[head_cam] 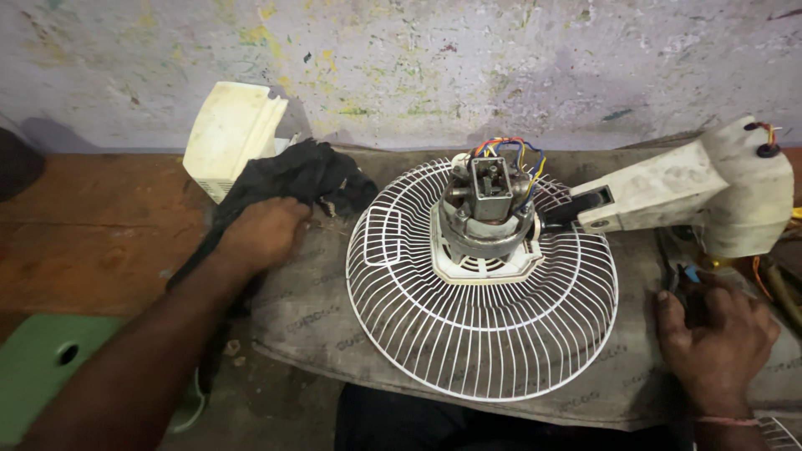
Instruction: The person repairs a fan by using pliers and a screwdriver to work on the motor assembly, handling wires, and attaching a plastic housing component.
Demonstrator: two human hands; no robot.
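A white wire fan guard [480, 330] lies flat on a grey sack, with the bare grey fan motor [487, 213] and its coloured wires standing in its middle. The white fan neck and base [693, 196] stretches off to the right. My left hand [266, 234] rests on a black cloth [301, 177] left of the guard, fingers curled into it. My right hand [717, 338] lies at the lower right, closed over a dark tool with blue-tipped handles [681, 280].
A cream plastic cover [230, 134] leans against the stained wall behind the cloth. A green plastic piece with a hole [50, 359] sits at the lower left on the brown floor. Cables and tools lie at the far right edge.
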